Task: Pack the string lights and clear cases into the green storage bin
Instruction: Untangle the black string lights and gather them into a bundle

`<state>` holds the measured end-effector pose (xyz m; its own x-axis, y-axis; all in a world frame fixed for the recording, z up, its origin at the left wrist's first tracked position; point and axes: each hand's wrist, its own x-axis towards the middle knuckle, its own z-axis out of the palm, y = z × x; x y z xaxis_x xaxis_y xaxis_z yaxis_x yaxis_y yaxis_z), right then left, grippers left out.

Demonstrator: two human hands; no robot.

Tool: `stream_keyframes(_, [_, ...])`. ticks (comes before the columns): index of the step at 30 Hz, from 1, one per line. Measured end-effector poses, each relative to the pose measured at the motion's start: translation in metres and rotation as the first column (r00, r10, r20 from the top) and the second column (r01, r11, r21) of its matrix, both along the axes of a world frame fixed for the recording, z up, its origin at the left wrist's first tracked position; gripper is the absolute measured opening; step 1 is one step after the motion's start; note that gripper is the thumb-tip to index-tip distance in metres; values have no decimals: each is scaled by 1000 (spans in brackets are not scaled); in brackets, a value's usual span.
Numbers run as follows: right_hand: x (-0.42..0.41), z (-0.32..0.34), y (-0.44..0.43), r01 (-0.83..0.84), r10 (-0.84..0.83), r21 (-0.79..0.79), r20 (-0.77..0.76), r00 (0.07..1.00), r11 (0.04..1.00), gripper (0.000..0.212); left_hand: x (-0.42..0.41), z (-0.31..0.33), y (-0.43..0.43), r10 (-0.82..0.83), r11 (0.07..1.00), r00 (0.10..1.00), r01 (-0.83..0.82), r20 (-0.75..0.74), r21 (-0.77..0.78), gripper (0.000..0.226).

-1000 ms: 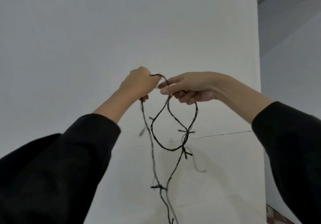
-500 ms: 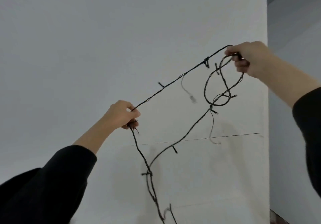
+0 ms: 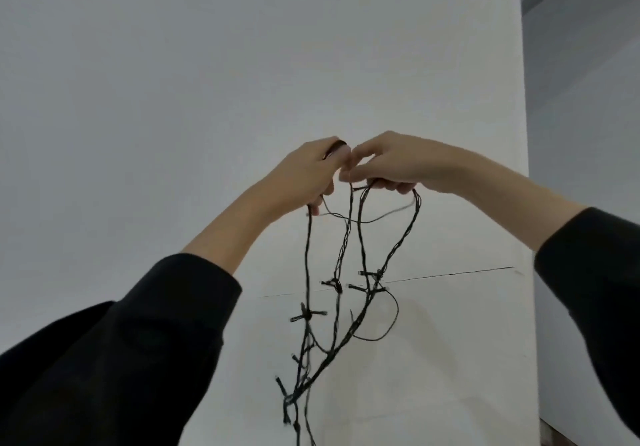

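Observation:
A dark string of lights (image 3: 360,248) with small bulbs hangs in several loops in front of a white wall. Both hands are raised and meet at the top of the loops. My left hand (image 3: 304,172) is closed on one strand that drops straight down. My right hand (image 3: 391,161) grips the gathered loops, its fingertips touching the left hand. The string's lower end runs out of view at the bottom. No green storage bin or clear cases are in view.
A white wall (image 3: 207,82) fills the view, with a thin horizontal seam (image 3: 450,274) behind the loops. The wall ends at a corner (image 3: 526,134) on the right, with a grey recess beyond. Black sleeves cover both forearms.
My right hand, which was stretched up and right with the string taut, has come back down to meet the left hand. The left hand rose. The string now hangs in more loops.

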<state>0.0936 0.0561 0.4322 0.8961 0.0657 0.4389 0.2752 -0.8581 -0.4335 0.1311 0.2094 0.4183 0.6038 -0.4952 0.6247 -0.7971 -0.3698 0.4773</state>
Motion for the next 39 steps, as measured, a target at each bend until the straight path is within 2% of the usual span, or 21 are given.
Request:
stream_keyframes(3, [1,3,-9,12,-21,98,85,996,995,15,8,-3,16,31,999,999,-31,24,-13,13])
stream_keyframes(6, [-1,14,-18,98,-122,101,270,955,990,15,25,-18,28,269,962,950,-272,162,1,14])
stream_keyframes(8, [-3,22,-25,172,-210,126,425,881,977,14,35,-34,35,367,923,907,-382,204,38,18])
stream_keyframes(11, [-9,33,-37,148,-293,297,531,795,943,10,46,-57,41,316,948,946,-318,74,19,16])
stream_keyframes(13, [-8,33,-45,133,-345,384,561,752,914,9,49,-65,43,282,949,959,-283,33,141,23])
stream_keyframes(15, [-4,28,-47,132,-377,412,598,708,902,10,45,-69,43,181,943,978,-144,-103,300,27])
stream_keyframes(16, [-2,25,-48,155,-364,375,589,722,914,11,41,-69,41,109,951,976,-48,-187,305,28])
stream_keyframes(17, [-2,22,-48,200,-321,272,540,778,941,11,37,-68,40,31,972,966,31,-256,232,28])
stream_keyframes(19, [-3,15,-47,215,-206,8,328,922,977,13,31,-62,37,-98,994,942,107,-321,10,26])
stream_keyframes(20, [-2,12,-47,199,-180,-45,268,946,979,13,28,-57,36,-123,992,939,124,-321,-16,26])
stream_keyframes(22, [2,10,-46,210,-210,41,379,901,977,13,21,-47,33,-156,988,944,149,-291,-47,23])
stream_keyframes(23, [3,10,-47,227,-236,73,436,868,971,13,19,-41,33,-185,978,942,147,-281,-150,23])
stream_keyframes(24, [3,9,-47,249,-239,29,403,883,968,13,17,-33,35,-226,949,928,142,-297,-280,23])
stream_keyframes(26, [0,7,-46,242,-230,-211,79,970,947,17,14,-17,39,-268,915,909,137,-318,-379,24])
stream_keyframes(28, [-7,6,-39,127,-192,-300,-198,961,945,33,12,-10,39,-166,960,946,91,-278,-265,25])
stream_keyframes(29, [-9,6,-35,63,-120,-232,-244,962,971,44,10,-8,37,-115,976,961,62,-250,-210,25])
stream_keyframes(31, [-11,6,-24,-86,87,17,-218,972,996,56,7,-5,27,-59,988,977,27,-203,-155,25])
stream_keyframes(33, [-10,6,-12,-182,206,143,-185,961,973,44,5,-2,18,-75,982,979,38,-192,-186,21])
stream_keyframes(36, [-3,7,-7,-123,136,201,-49,989,972,21,4,3,17,-148,951,963,76,-227,-298,20])
stream_keyframes(37, [-2,11,-10,-72,68,264,25,997,962,21,4,2,21,-155,959,956,85,-247,-272,21])
stream_keyframes(39, [-2,19,-22,-5,-72,436,161,984,900,21,5,-9,29,-152,987,929,128,-336,-92,18])
